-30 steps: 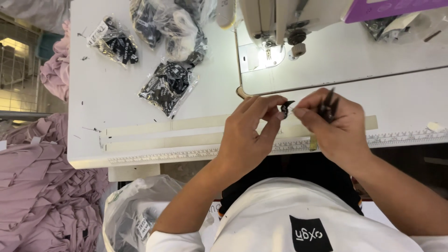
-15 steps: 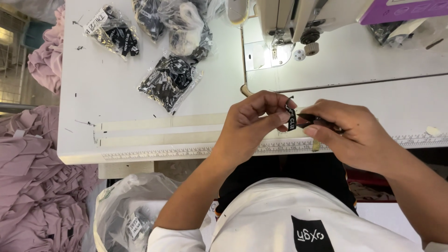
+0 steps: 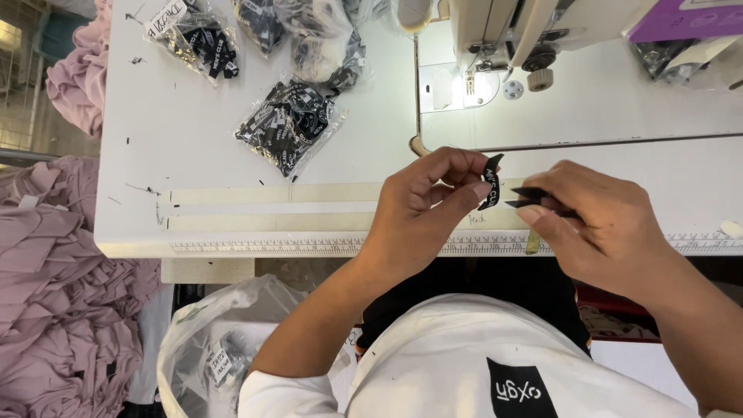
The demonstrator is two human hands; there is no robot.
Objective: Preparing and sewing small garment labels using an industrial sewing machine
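Note:
My left hand (image 3: 422, 209) pinches a small black woven label (image 3: 490, 183) with white lettering between thumb and fingers, above the front edge of the white sewing table (image 3: 193, 139). Just right of it, my right hand (image 3: 600, 228) grips several more black labels (image 3: 534, 199), whose ends stick out toward the single label. The two hands nearly touch. A sewing machine (image 3: 511, 35) stands behind them, its lit needle area a little beyond my left hand.
Clear bags of black labels (image 3: 290, 124) lie on the table at the back left, another bag (image 3: 193, 39) farther left. Pink fabric pieces (image 3: 62, 310) are piled at the left. A plastic bag (image 3: 217, 348) sits below the table edge. A purple box (image 3: 681, 19) is at the top right.
Both hands have drawn slightly nearer me along the table edge. The single label has been separated from the bunch and now stands upright in my left fingers.

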